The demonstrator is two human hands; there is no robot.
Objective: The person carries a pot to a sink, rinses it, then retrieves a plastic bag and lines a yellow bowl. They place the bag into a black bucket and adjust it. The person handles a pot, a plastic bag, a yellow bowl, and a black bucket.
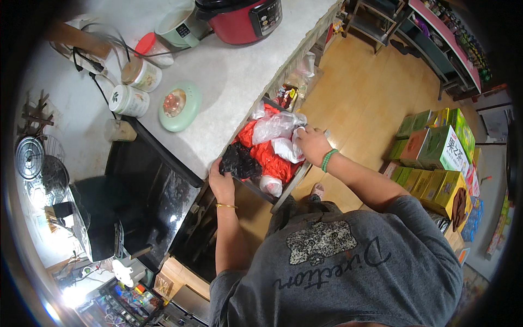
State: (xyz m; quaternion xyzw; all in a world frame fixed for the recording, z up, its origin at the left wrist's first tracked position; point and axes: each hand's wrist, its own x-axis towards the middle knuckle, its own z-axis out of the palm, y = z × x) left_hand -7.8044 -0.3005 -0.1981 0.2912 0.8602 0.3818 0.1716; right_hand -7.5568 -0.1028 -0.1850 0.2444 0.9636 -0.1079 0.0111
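Note:
Before me a drawer (291, 189) is pulled out under the countertop, filled with crumpled plastic bags. My left hand (222, 186) is at the drawer's left side, fingers closed on the edge of a black plastic bag (242, 160). Over the far side, my right hand (314, 145) grips a white plastic bag (284, 148), its fingertips partly hidden. Red plastic bags (265, 161) spread through the middle, and a clear plastic bag (271, 130) lies on top of them. A small white bundle (271, 185) sits in the near corner.
On the countertop (229, 81) stand a red electric pressure cooker (245, 22), a pale green round device (179, 107) and lidded jars (130, 101). A black cooktop (163, 212) lies to the left. Stacked drink cartons (435, 151) occupy the wooden floor (359, 90) at right.

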